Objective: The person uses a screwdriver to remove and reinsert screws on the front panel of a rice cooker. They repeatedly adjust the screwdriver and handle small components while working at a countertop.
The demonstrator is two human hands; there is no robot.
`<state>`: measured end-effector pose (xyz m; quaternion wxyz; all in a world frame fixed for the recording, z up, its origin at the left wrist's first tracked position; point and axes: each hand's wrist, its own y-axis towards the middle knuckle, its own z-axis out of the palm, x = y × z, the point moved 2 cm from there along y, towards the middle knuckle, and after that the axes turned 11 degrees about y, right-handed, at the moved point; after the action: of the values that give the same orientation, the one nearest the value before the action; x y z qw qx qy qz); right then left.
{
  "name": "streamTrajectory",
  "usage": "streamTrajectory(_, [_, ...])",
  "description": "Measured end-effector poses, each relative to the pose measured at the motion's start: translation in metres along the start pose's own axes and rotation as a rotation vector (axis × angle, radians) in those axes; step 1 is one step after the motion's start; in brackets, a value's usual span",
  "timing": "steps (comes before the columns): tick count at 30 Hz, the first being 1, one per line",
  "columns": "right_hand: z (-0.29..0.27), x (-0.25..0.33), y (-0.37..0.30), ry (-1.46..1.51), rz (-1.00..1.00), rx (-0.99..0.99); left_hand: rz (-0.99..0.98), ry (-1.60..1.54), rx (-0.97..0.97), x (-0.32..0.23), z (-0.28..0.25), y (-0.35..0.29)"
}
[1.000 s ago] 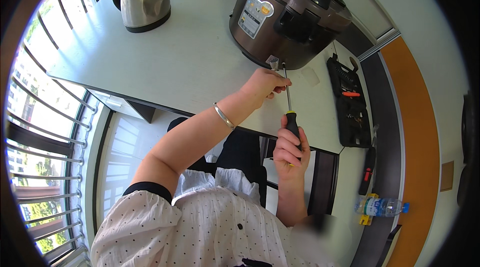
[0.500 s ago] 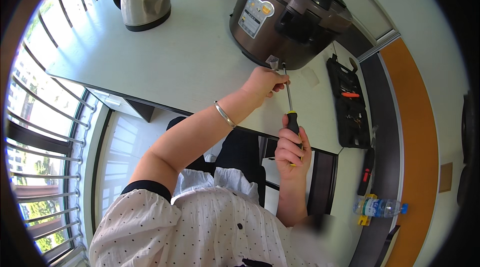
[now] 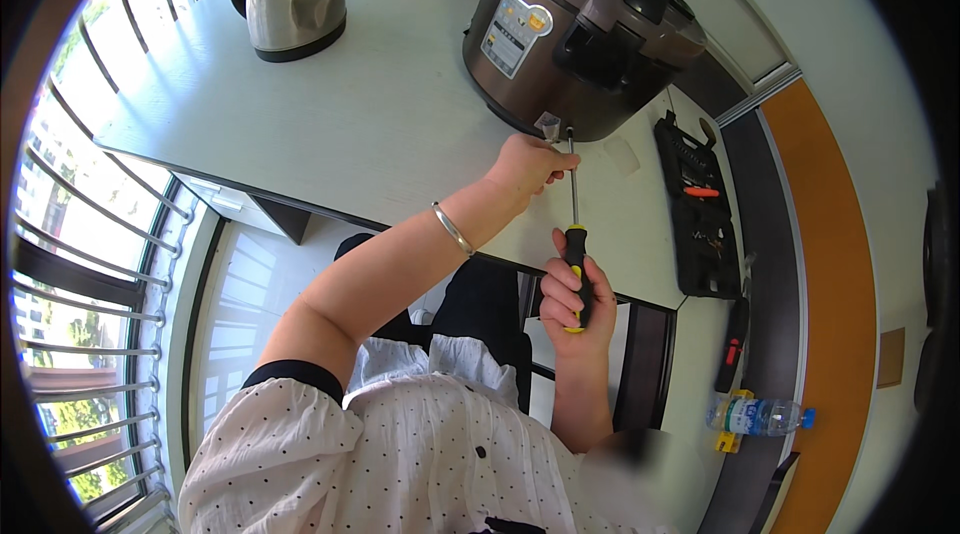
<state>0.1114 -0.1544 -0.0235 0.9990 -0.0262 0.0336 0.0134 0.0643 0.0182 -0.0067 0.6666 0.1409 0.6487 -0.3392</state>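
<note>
right hand (image 3: 572, 302): clamped around the black-and-yellow handle of the screwdriver (image 3: 576, 252)
left hand (image 3: 527, 166): thumb at the shaft; cannot tell whether the fingers close on it
screwdriver tip: at the lower edge of the brown cooker (image 3: 545, 84)
tool case (image 3: 688, 219): right of the cooker, on the white table (image 3: 400, 94)

Kettle (image 3: 292, 2) is silver & blk; btl (image 3: 768, 418) blue-capped

A white table (image 3: 400, 94) carries a kettle (image 3: 297, 4), cooker (image 3: 585, 44) and tool case (image 3: 700, 209).
</note>
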Motion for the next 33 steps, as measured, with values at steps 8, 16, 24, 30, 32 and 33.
streamTrajectory(8, [-0.008, 0.006, -0.001, -0.003, 0.02, 0.04, 0.034, 0.013, -0.04, 0.002, -0.007, 0.0])
streamTrajectory(16, [-0.01, 0.012, -0.005, -0.128, -0.007, -0.009, 0.154, 0.157, -0.18, 0.001, -0.017, 0.003])
streamTrajectory(24, [-0.002, 0.014, -0.002, -0.392, -0.076, -0.132, 0.335, 0.345, -0.308, 0.004, -0.017, 0.009])
streamTrajectory(30, [0.012, 0.004, -0.003, -0.959, -0.314, -0.324, 0.76, 1.027, -0.707, -0.021, -0.012, -0.011])
streamTrajectory(32, [0.008, 0.006, -0.004, -1.082, -0.348, -0.331, 0.903, 1.164, -0.766, -0.028, -0.01, -0.018])
streamTrajectory(33, [0.007, 0.008, -0.004, -1.144, -0.366, -0.336, 0.973, 1.172, -0.812, -0.029, -0.01, -0.018])
